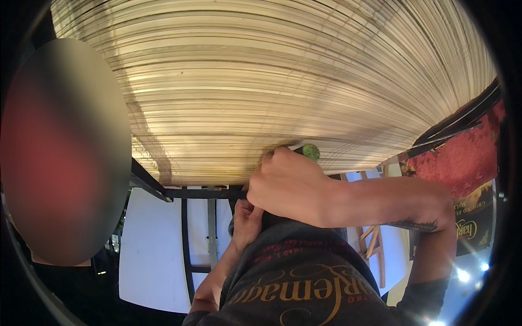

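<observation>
A wide mat of thin, pale bamboo-like strips (228, 98) spreads in front of me. My right hand (288, 182) is curled into a fist at its near edge; what its fingers grip is hidden from view. Just beyond the knuckles, a small dark piece with a round green end (311, 152) shows against the strips, and I cannot tell whether this hand holds it. My left hand (247, 220) is lower, close to my dark shirt (304, 266). Its fingers are bent together just under the right hand, and anything between them is too small to make out.
A black frame bar (204, 193) runs beneath the mat's near edge. Pale panels (152, 244) are below it, and a wooden stand (372, 244) is behind me. Red textured material (462, 157) lies at right, above a dark printed board (476, 228). A blurred oval hides the far left.
</observation>
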`<state>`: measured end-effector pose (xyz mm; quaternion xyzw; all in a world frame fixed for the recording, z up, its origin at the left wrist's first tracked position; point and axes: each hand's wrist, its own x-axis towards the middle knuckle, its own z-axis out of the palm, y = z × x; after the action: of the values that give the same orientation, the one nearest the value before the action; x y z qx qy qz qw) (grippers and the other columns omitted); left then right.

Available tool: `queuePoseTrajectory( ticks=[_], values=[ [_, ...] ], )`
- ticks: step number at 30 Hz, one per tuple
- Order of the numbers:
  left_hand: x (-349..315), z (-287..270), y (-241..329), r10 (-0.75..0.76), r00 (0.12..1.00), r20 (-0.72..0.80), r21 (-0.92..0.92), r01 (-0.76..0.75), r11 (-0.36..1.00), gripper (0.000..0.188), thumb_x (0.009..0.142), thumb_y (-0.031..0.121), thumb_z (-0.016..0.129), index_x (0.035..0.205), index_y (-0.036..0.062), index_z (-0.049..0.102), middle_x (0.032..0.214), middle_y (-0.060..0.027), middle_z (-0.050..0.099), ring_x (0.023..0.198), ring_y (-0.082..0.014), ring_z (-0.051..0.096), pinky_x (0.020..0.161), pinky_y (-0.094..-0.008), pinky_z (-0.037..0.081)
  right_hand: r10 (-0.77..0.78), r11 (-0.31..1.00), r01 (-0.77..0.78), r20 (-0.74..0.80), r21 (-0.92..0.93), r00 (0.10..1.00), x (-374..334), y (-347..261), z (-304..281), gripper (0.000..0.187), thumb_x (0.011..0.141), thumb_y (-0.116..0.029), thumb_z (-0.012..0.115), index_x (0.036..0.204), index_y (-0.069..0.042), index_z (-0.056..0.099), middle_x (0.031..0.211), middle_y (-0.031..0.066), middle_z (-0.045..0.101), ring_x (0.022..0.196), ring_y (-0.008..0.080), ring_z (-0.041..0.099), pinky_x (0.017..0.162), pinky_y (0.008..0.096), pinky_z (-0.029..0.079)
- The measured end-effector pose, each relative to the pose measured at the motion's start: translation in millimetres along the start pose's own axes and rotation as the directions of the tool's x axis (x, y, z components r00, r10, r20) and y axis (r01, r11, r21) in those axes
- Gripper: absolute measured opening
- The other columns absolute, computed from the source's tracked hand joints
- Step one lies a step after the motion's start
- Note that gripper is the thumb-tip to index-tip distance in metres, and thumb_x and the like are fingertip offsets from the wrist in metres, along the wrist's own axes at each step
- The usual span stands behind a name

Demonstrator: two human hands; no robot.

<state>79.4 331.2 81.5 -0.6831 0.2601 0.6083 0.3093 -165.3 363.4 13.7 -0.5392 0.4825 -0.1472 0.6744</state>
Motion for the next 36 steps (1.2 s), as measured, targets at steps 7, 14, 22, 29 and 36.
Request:
queuePoseTrajectory(
  ticks=[7,14,22,29,36],
  values=[
    [-5.7,24.6,19.9,0.122,0.991,0.061,-0.176,-0.109,0.978,0.069,0.098,-0.002,0.054,0.152,0.0114,0.013,0.124,-0.0131,0.06,0.112,-0.0158,0.06,0.094,-0.0323,0.051,0.101,0.994,-0.104,-0.162,-0.011,0.982,-10.8,-6.8,15.9,0.015,0.078,-0.018,0.064,0.082,-0.005,0.069,0.083,0.0091,0.069,0.088,0.0238,0.067,0.074,0.0344,0.052],
    [2.1,22.1,21.2,0.186,0.971,0.147,-0.262,-0.143,0.954,0.066,0.1,0.003,0.054,0.151,0.0083,0.013,0.121,-0.0146,0.06,0.115,-0.0219,0.061,0.092,-0.0331,0.053,0.246,0.936,-0.314,-0.343,-0.157,0.907,-56.0,-15.4,34.7,0.014,0.081,-0.017,0.063,0.087,-0.004,0.064,0.087,0.0076,0.064,0.087,0.0233,0.065,0.075,0.0363,0.051],
    [16.4,14.4,-8.1,0.354,0.935,0.023,-0.244,-0.338,0.909,0.05,0.096,0.004,0.063,0.14,-0.0026,0.041,0.11,-0.0067,0.055,0.11,-0.0203,0.063,0.091,-0.0297,0.051,0.368,0.924,-0.378,-0.436,0.068,0.821,-82.5,-24.6,79.3,0.012,0.091,-0.016,0.063,0.095,-0.006,0.061,0.087,0.0091,0.058,0.083,0.0283,0.062,0.071,0.0399,0.051],
    [29.2,12.9,-17.2,0.476,0.876,0.071,-0.282,-0.44,0.852,0.05,0.092,0.002,0.068,0.136,-0.0009,0.045,0.109,-0.0056,0.06,0.095,-0.0138,0.062,0.08,-0.026,0.053,0.446,0.893,-0.274,-0.624,0.357,0.641,-89.7,-32.2,124.0,0.015,0.095,-0.017,0.06,0.097,-0.003,0.057,0.089,0.012,0.059,0.079,0.0341,0.064,0.066,0.0448,0.051],
    [38.7,8.9,-36.1,0.579,0.815,0.021,-0.352,-0.536,0.767,0.047,0.091,0.0,0.069,0.134,0.0025,0.049,0.107,-0.0062,0.063,0.085,-0.0099,0.058,0.067,-0.0241,0.048,0.426,0.883,-0.146,-0.632,0.445,0.648,-76.6,-24.9,150.1,0.02,0.092,-0.02,0.065,0.102,-0.004,0.06,0.093,0.0138,0.065,0.084,0.0345,0.065,0.069,0.0438,0.051]
  ],
)
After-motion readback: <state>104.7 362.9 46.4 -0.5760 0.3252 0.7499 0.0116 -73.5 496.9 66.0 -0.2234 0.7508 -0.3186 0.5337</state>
